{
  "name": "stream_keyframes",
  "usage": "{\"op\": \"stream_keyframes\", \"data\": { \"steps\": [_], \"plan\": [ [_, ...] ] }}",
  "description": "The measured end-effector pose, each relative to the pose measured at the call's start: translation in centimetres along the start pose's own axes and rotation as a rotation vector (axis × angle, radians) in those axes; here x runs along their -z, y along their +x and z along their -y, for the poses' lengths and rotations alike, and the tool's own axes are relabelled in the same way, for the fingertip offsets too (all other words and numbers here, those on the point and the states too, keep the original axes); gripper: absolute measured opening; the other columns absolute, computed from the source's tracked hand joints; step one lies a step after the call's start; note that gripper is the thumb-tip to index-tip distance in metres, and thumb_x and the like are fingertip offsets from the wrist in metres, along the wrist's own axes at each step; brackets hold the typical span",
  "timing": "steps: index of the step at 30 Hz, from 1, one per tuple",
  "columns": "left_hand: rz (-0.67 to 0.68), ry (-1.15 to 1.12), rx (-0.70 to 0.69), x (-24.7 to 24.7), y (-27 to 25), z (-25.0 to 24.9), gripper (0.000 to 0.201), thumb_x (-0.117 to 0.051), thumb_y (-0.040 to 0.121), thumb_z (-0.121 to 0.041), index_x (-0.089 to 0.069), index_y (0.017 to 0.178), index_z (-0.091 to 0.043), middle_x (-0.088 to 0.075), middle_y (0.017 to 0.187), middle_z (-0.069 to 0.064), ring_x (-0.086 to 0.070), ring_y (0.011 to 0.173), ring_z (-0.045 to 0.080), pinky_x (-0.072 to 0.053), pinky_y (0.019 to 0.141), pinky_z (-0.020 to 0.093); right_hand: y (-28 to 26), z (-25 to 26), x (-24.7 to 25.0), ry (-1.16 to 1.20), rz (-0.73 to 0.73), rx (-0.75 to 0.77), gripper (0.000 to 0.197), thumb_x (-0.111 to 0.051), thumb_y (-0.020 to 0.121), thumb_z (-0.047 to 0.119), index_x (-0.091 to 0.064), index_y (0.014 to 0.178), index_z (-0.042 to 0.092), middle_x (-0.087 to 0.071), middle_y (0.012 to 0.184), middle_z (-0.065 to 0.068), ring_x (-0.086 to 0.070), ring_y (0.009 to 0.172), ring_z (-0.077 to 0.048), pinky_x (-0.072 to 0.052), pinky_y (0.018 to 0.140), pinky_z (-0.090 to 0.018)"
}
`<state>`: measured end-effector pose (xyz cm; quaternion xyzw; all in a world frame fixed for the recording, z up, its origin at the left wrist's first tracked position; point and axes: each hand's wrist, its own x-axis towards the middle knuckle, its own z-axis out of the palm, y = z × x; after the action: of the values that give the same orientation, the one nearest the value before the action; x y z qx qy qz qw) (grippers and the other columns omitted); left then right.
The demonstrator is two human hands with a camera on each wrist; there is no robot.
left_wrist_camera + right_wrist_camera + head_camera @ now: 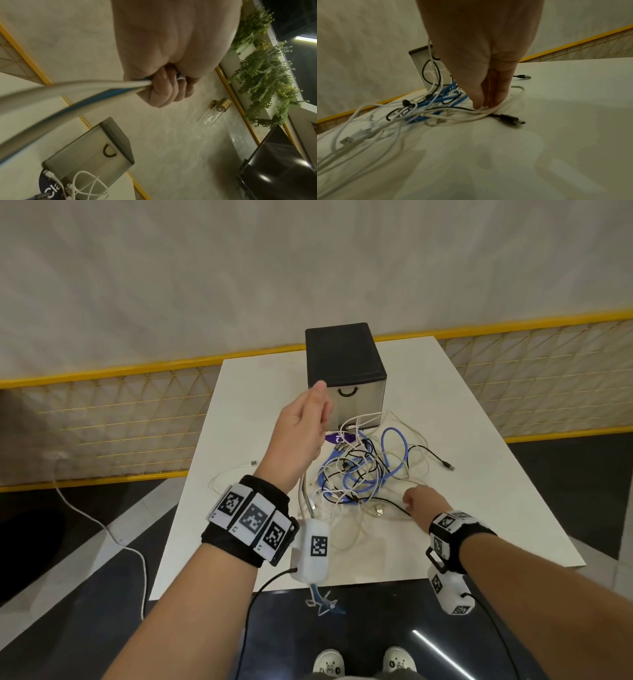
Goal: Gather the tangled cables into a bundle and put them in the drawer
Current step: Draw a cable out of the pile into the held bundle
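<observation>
A tangle of white, blue and black cables lies on the white table in front of a small black-topped drawer unit. Its drawer front is closed. My left hand is raised above the table's left side, its fist gripping white and blue cables that hang down toward the pile. My right hand is down at the pile's near right edge. In the right wrist view its thumb and fingers pinch white cables against the table.
A purple disc lies under the cables at the drawer unit's foot. Loose plugs stick out at the left and right. A yellow mesh railing runs behind the table. Another white cable trails on the floor at the left.
</observation>
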<state>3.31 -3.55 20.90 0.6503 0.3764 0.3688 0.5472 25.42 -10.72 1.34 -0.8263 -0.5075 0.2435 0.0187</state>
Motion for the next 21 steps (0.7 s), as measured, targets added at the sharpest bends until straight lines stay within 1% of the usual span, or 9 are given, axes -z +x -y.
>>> {"op": "stream_keyframes", "data": {
  "steps": [3, 6, 10, 13, 15, 17, 19, 20, 21],
  "plan": [
    [-0.03, -0.021, 0.007, 0.1, 0.5, 0.5, 0.039, -0.036, 0.105, -0.042, -0.043, 0.075, -0.019, -0.031, 0.06, -0.006, -0.022, 0.047, 0.008, -0.021, 0.041, 0.02, 0.5, -0.3, -0.2, 0.011, -0.024, -0.027, 0.021, -0.052, 0.091, 0.013, -0.061, 0.11, 0.011, -0.062, 0.117, -0.01, -0.058, 0.107, -0.027, -0.044, 0.086, -0.028],
    [-0.035, -0.026, 0.005, 0.1, 0.7, 0.8, 0.039, -0.036, 0.106, -0.04, -0.043, 0.074, -0.019, -0.029, 0.062, -0.002, -0.021, 0.049, 0.01, -0.018, 0.043, 0.023, 1.0, -0.1, 0.1, 0.041, -0.003, -0.055, 0.022, -0.055, 0.087, 0.015, -0.06, 0.109, 0.012, -0.061, 0.113, -0.01, -0.059, 0.104, -0.027, -0.044, 0.082, -0.028],
    [-0.026, -0.006, 0.008, -0.1, 0.7, 0.9, 0.038, -0.035, 0.106, -0.04, -0.043, 0.076, -0.018, -0.03, 0.061, -0.005, -0.021, 0.049, 0.009, -0.018, 0.042, 0.023, 1.4, 0.2, -0.2, -0.043, 0.044, -0.033, 0.026, -0.061, 0.084, 0.021, -0.058, 0.107, 0.009, -0.061, 0.111, -0.009, -0.05, 0.087, -0.021, -0.042, 0.076, -0.027],
    [-0.02, -0.002, 0.01, -0.1, 0.8, 0.9, 0.038, -0.035, 0.106, -0.039, -0.043, 0.077, -0.016, -0.029, 0.06, -0.005, -0.02, 0.05, 0.01, -0.016, 0.044, 0.025, 1.9, 0.2, -0.2, -0.068, 0.055, -0.022, 0.026, -0.061, 0.083, 0.023, -0.058, 0.104, 0.008, -0.061, 0.108, -0.009, -0.048, 0.085, -0.019, -0.041, 0.073, -0.027],
    [-0.024, 0.01, 0.012, 0.0, 1.0, 1.1, 0.039, -0.035, 0.106, -0.04, -0.043, 0.077, -0.015, -0.029, 0.06, -0.005, -0.021, 0.05, 0.01, -0.017, 0.044, 0.025, 2.1, 0.3, 0.3, -0.039, 0.02, 0.01, 0.02, -0.061, 0.083, 0.024, -0.056, 0.096, 0.01, -0.059, 0.1, -0.01, -0.048, 0.084, -0.021, -0.039, 0.072, -0.027],
    [-0.027, 0.007, 0.016, 0.1, 1.3, 1.2, 0.039, -0.035, 0.106, -0.04, -0.043, 0.076, -0.016, -0.029, 0.06, -0.005, -0.021, 0.05, 0.01, -0.017, 0.043, 0.024, 2.3, 0.3, 0.9, 0.045, -0.06, 0.063, 0.014, -0.062, 0.081, 0.02, -0.05, 0.084, 0.013, -0.058, 0.088, -0.008, -0.053, 0.078, -0.023, -0.042, 0.068, -0.028],
    [-0.024, 0.001, 0.025, 0.0, 1.5, 1.3, 0.039, -0.035, 0.106, -0.04, -0.042, 0.075, -0.017, -0.029, 0.06, -0.005, -0.021, 0.05, 0.01, -0.017, 0.043, 0.024, 2.2, 0.4, 1.4, 0.246, -0.099, 0.12, 0.013, -0.062, 0.08, 0.012, -0.05, 0.077, 0.014, -0.06, 0.079, -0.009, -0.063, 0.065, -0.025, -0.048, 0.06, -0.029],
    [-0.019, -0.001, 0.027, 0.0, 1.6, 1.4, 0.039, -0.036, 0.106, -0.04, -0.042, 0.075, -0.017, -0.029, 0.06, -0.005, -0.021, 0.049, 0.009, -0.017, 0.043, 0.024, 2.1, 0.5, 1.7, 0.361, -0.089, 0.154, 0.012, -0.062, 0.08, 0.007, -0.052, 0.076, 0.014, -0.061, 0.079, -0.009, -0.067, 0.062, -0.024, -0.05, 0.057, -0.028],
    [-0.015, -0.003, 0.026, 0.0, 1.7, 1.5, 0.04, -0.036, 0.106, -0.039, -0.041, 0.074, -0.017, -0.03, 0.059, -0.006, -0.021, 0.049, 0.009, -0.017, 0.043, 0.023, 1.9, 0.7, 2.1, 0.449, -0.069, 0.196, 0.012, -0.062, 0.08, 0.005, -0.056, 0.078, 0.015, -0.063, 0.081, -0.009, -0.07, 0.063, -0.023, -0.052, 0.056, -0.026]
  ]
}}
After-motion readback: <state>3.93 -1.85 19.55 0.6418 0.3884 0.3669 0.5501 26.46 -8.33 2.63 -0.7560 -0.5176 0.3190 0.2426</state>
